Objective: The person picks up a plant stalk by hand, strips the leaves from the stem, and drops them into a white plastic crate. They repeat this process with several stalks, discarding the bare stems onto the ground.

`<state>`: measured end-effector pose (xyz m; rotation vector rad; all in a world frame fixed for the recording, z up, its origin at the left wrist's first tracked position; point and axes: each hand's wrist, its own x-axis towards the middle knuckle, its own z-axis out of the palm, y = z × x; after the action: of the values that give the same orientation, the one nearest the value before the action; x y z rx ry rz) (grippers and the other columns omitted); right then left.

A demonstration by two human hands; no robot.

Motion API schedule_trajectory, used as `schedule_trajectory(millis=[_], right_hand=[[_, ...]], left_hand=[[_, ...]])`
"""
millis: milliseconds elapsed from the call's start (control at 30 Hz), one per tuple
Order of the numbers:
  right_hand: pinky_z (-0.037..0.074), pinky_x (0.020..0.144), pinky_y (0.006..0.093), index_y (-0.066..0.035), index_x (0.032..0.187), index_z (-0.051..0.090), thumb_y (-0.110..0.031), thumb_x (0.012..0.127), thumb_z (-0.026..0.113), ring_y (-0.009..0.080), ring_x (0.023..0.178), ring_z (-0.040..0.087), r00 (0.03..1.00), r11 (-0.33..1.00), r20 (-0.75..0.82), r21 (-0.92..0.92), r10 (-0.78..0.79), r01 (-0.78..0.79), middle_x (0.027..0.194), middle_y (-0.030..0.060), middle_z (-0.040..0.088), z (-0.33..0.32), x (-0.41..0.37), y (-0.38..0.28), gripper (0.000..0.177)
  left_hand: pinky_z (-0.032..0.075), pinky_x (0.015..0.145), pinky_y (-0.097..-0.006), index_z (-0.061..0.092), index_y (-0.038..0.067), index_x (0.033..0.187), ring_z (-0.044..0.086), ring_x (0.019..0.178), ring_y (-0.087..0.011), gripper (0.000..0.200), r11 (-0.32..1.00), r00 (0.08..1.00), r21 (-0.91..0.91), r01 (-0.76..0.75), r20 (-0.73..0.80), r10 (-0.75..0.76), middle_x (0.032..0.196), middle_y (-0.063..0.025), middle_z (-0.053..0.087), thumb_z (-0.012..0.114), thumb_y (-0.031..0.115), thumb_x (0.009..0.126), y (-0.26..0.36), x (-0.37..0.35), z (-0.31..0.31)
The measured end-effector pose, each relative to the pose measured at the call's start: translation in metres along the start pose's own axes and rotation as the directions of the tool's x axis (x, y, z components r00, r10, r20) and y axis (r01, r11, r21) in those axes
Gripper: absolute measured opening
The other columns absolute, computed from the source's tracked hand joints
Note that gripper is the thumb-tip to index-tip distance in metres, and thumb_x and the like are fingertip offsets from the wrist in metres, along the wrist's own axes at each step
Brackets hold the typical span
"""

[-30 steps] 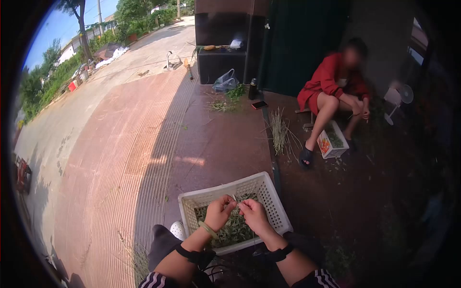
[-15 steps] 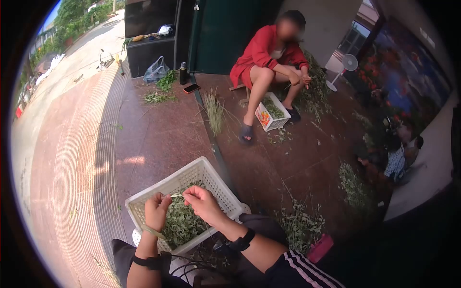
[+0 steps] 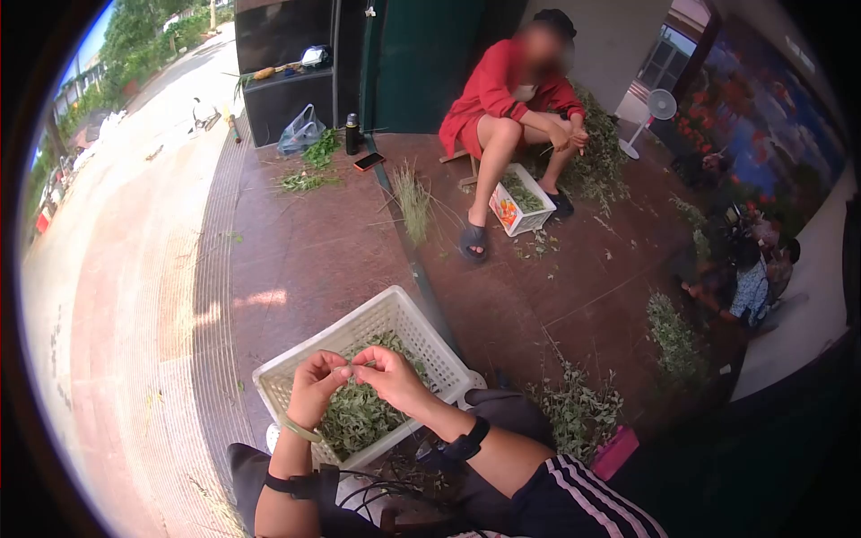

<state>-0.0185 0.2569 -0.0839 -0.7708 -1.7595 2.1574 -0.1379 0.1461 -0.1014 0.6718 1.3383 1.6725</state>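
Above a white perforated plastic crate (image 3: 437,351), my left hand (image 3: 314,387) and my right hand (image 3: 389,378) meet with thumbs and fingertips pinched together. Whatever lies between the fingertips is too small and covered to make out. Picked green leaves (image 3: 360,420) fill the bottom of the crate, below and between my wrists. A pale bangle (image 3: 300,430) circles my left wrist, and dark straps sit on both forearms.
A person in red (image 3: 502,90) sits opposite over a small white basket (image 3: 529,221). Leafy stems (image 3: 578,408) lie right of my crate, beside a pink object (image 3: 615,446). Bare stalks (image 3: 413,204), a phone (image 3: 369,161), a thermos (image 3: 352,133) and a plastic bag (image 3: 301,131) are farther off.
My hands have come together from slightly apart; the leafy sprig seen between them before no longer shows clearly. The whole view has shifted a little. The person opposite has brought their hands closer together.
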Motion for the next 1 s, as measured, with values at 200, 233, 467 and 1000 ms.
schedule_trajectory(millis=[200,233,467,1000], right_hand=[[0.044,0.06,0.024,-0.001,0.097,0.053,-0.01,0.076,0.063,0.0095,0.068,0.055,0.997,0.994,-0.042,-0.085,-0.068,0.064,0.077,0.0048,0.059,0.003,0.007,0.017,0.025],[0.044,0.061,0.0244,-0.001,0.1,0.053,-0.01,0.076,0.063,0.0102,0.069,0.055,0.993,0.989,-0.056,-0.11,-0.106,0.1,0.077,0.0058,0.06,0.004,0.008,0.019,0.028],[0.045,0.062,0.0226,0.0,0.107,0.055,-0.011,0.078,0.063,0.0083,0.07,0.056,0.984,0.952,-0.038,-0.262,-0.176,0.16,0.081,0.006,0.062,0.004,0.008,0.02,0.032],[0.038,0.05,0.0219,-0.001,0.074,0.062,-0.018,0.079,0.06,0.0053,0.055,0.05,1.0,0.986,0.012,-0.164,-0.013,0.015,0.06,-0.0005,0.057,0.008,0.003,0.007,0.018]], left_hand=[[0.039,0.058,-0.0174,0.054,0.003,0.079,0.05,0.064,-0.0041,0.009,0.999,0.999,0.027,0.036,-0.015,-0.036,0.071,0.0018,0.056,0.063,0.001,0.077,-0.003,-0.001,-0.008],[0.039,0.057,-0.0172,0.054,0.004,0.079,0.049,0.064,-0.0039,0.009,0.999,0.999,0.022,0.036,-0.031,-0.036,0.071,0.0021,0.056,0.063,0.001,0.077,-0.002,-0.001,-0.009],[0.038,0.056,-0.0188,0.059,0.001,0.08,0.05,0.063,-0.0043,0.003,0.981,0.998,0.192,0.034,-0.064,-0.022,0.069,0.0013,0.058,0.061,0.002,0.079,0.002,-0.004,-0.011],[0.043,0.061,-0.0281,0.058,0.001,0.081,0.055,0.063,-0.0166,0.009,0.765,0.945,0.632,-0.124,-0.16,0.286,0.069,-0.0107,0.059,0.06,0.009,0.078,0.005,-0.005,-0.012]])
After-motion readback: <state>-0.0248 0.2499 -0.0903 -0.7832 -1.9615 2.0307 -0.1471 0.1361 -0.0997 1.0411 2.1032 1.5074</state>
